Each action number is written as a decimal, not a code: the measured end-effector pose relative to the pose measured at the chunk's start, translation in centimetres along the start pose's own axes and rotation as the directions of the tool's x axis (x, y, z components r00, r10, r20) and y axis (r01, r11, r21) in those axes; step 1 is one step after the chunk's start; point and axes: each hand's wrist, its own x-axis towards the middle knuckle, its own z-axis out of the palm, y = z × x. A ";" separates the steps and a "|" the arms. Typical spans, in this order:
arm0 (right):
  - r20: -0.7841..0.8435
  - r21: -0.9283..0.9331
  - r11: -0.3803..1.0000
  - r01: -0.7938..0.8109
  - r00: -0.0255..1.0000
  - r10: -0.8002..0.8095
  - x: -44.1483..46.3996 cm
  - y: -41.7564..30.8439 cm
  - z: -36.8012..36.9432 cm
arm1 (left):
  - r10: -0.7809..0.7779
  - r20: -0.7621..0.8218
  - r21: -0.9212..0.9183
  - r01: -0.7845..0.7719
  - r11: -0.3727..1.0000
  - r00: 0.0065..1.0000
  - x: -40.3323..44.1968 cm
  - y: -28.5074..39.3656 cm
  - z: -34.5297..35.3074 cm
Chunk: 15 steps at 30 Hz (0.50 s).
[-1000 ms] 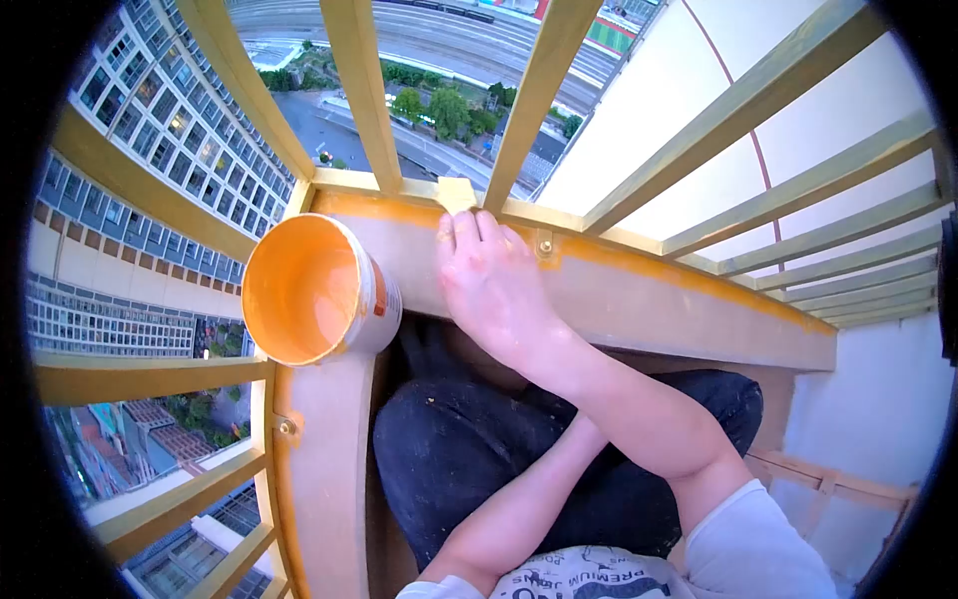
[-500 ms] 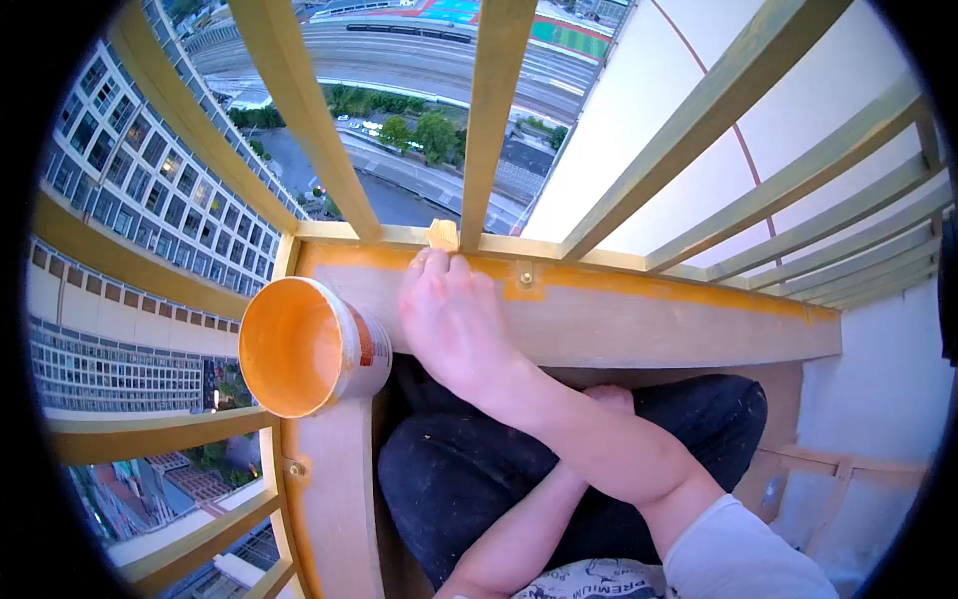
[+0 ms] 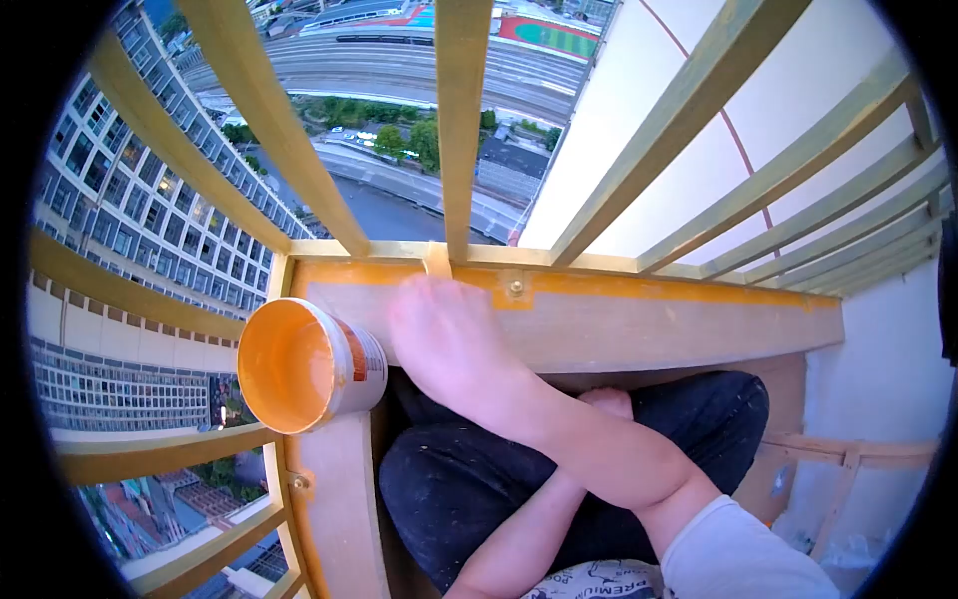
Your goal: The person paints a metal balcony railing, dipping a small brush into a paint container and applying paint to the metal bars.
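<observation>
My right hand is closed on a small yellow brush or pad, whose tip meets the bottom rail of the railing beside an upright bar. Orange paint runs along the ledge next to that rail. Left of the hand, an open tub coated inside with orange stands on the ledge corner. My left hand lies over my legs, partly hidden beneath the right forearm; its fingers do not show.
Yellowish bars rise in front and on the left, with buildings, tracks and trees far below. Metal bolts sit on the ledge. A white wall stands at the right, above my dark trousers.
The view has shifted, so railing and tub appear lower. My right hand has moved slightly left along the rail with the yellow piece. My left hand has come into view beneath the forearm.
</observation>
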 end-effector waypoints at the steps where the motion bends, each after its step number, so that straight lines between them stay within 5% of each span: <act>1: 0.095 0.106 0.993 0.048 0.994 -0.059 -0.4 -0.1 -0.1 | 0.000 0.000 0.002 0.000 1.000 1.000 0.0 0.0 -0.1; 5: -0.162 -0.018 0.992 0.127 0.978 -0.129 -1.2 1.9 2.0 | 0.004 0.008 0.011 -0.004 1.000 1.000 0.4 0.3 0.0; 6: 0.014 -0.035 0.994 0.107 0.994 -0.107 -1.4 2.7 2.0 | -0.001 0.015 0.020 0.001 1.000 1.000 0.4 0.4 0.1; 9: 0.135 0.002 0.990 0.138 0.981 -0.137 -2.7 2.7 -0.6 | -0.001 0.018 0.030 0.000 1.000 1.000 0.8 1.0 -0.4; 13: -0.094 0.034 0.973 0.229 0.970 -0.225 -0.4 4.2 2.6 | -0.002 0.032 0.036 0.001 0.999 0.999 0.8 1.5 -0.1; 15: -0.008 0.076 0.973 0.218 0.976 -0.218 -0.5 4.1 1.0 | -0.001 0.028 0.043 0.000 0.999 1.000 1.0 1.6 -0.6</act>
